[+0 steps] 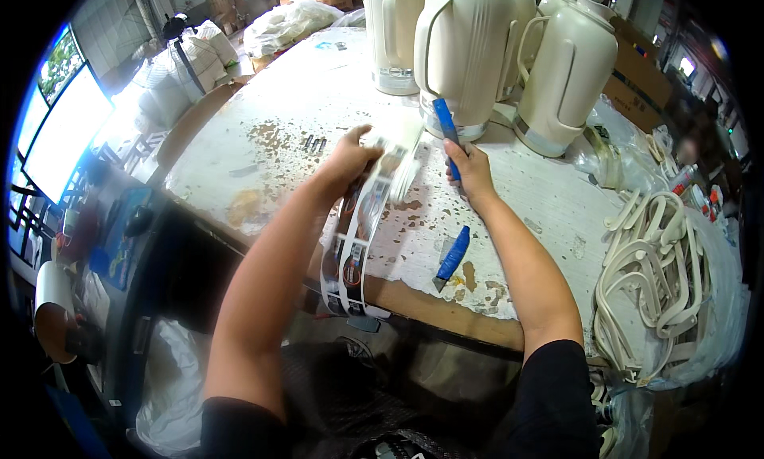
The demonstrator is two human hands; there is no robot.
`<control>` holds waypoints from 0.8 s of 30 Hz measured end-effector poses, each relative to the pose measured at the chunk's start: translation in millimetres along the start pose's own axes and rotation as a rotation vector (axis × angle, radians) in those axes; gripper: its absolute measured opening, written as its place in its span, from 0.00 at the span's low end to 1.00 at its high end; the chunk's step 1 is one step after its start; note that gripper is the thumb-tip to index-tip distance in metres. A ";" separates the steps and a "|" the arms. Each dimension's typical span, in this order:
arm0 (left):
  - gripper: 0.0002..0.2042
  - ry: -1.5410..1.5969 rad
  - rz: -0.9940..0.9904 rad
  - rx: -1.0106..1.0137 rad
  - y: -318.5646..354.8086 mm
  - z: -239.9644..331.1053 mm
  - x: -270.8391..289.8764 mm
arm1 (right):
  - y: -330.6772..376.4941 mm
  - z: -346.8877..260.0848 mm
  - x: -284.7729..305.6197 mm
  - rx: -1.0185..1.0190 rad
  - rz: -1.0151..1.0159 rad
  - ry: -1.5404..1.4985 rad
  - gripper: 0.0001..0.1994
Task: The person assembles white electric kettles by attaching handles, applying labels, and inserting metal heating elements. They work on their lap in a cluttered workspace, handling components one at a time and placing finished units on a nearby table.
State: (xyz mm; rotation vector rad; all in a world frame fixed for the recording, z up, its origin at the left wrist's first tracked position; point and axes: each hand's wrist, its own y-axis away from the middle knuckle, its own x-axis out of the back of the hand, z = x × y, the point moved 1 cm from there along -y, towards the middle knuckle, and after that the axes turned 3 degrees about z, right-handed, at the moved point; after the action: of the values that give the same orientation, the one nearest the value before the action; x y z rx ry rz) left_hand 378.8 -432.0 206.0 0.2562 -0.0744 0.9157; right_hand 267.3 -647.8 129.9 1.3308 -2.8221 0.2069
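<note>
The left hand grips a label strip; the right hand clasps a blue knife. The jugs look unlabelled.

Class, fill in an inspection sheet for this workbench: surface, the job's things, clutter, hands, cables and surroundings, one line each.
Surface: worn white-painted wooden table, paint flaking.
Job's things: long strip of printed labels; blue utility knife.
Clutter: second blue knife; pile of cream plastic handles.
Hands: left hand in a grip on the strip; right hand in a grip on the knife.
Cables: nothing seen.
Surroundings: cream plastic jugs; filled white sacks.
</note>
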 end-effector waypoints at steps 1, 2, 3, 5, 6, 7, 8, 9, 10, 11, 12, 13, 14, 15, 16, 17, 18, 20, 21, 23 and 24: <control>0.29 -0.046 0.011 0.046 -10.2 -22.0 -2.4 | -0.4 2.9 -2.7 0.068 0.047 0.075 0.27; 0.30 -0.132 0.020 0.068 -15.3 -38.7 -6.4 | -3.4 9.4 -4.7 0.185 0.062 0.095 0.28; 0.30 -0.188 0.060 -0.102 -31.6 -71.7 -0.2 | 0.2 1.1 -14.1 0.224 0.044 0.173 0.28; 0.30 -0.140 -0.049 -0.040 -27.0 -55.2 -12.2 | 6.5 -7.0 -10.3 0.442 0.193 0.511 0.29; 0.31 -0.265 -0.047 -0.051 -25.5 -49.8 -15.6 | 7.8 -12.9 -12.1 0.450 0.163 0.618 0.29; 0.32 -0.390 -0.044 -0.061 -25.2 -44.8 -19.5 | 7.6 -9.9 -12.5 0.672 0.220 0.843 0.28; 0.32 -0.515 -0.041 -0.072 -26.1 -42.4 -21.9 | 8.9 -7.6 -13.1 0.701 0.179 0.940 0.30; 0.36 -0.634 -0.013 -0.127 -29.5 -44.5 -21.4 | 9.6 -7.6 -16.0 0.734 0.139 1.031 0.31; 0.39 -0.656 0.016 -0.104 -32.2 -47.7 -19.6 | 7.5 -6.0 -18.6 0.659 0.125 1.076 0.32; 0.41 -0.679 0.047 -0.080 -34.0 -51.5 -18.7 | 3.4 -3.8 -22.3 0.584 0.110 1.119 0.33; 0.41 -0.702 0.087 -0.102 -33.9 -52.4 -22.7 | -0.2 -2.8 -22.1 0.505 0.099 1.169 0.34; 0.41 -0.725 0.129 -0.122 -33.0 -53.6 -27.0 | -3.1 -2.3 -22.6 0.465 0.105 1.171 0.35; 0.42 -0.748 0.172 -0.142 -31.7 -54.8 -30.8 | -6.2 -2.1 -23.8 0.425 0.110 1.172 0.36; 0.43 -0.733 0.175 -0.126 -26.0 -52.7 -36.8 | -9.1 -1.1 -23.8 0.382 0.115 1.175 0.36; 0.45 -0.725 0.184 -0.116 -18.2 -45.0 -40.8 | -15.8 -1.9 -24.3 0.348 0.106 1.156 0.35; 0.47 -0.717 0.194 -0.106 -10.4 -39.7 -42.6 | -18.7 -1.8 -23.4 0.355 0.115 1.156 0.35; 0.49 -0.640 0.222 -0.149 -4.7 -40.0 -39.9 | -20.6 -3.2 -25.2 0.366 0.121 1.152 0.35; 0.48 -0.595 0.174 -0.162 10.0 -42.9 -28.0 | -19.8 -3.2 -34.6 0.356 0.111 1.128 0.36; 0.48 -0.567 0.144 -0.170 19.4 -44.1 -24.3 | -19.9 -1.1 -35.5 0.358 0.121 1.136 0.36; 0.42 -0.421 0.046 -0.121 53.7 -39.1 -17.0 | -21.1 2.3 -32.5 0.368 0.136 1.156 0.37; 0.40 -0.524 0.092 -0.186 72.3 -49.9 -10.5 | -20.1 0.6 -37.3 0.376 0.137 1.141 0.37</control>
State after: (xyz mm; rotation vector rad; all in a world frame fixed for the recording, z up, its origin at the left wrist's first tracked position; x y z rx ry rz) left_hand 312.9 -385.6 169.5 0.3159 -0.6565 0.9076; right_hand 306.6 -631.9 129.0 0.6493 -1.8990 1.1139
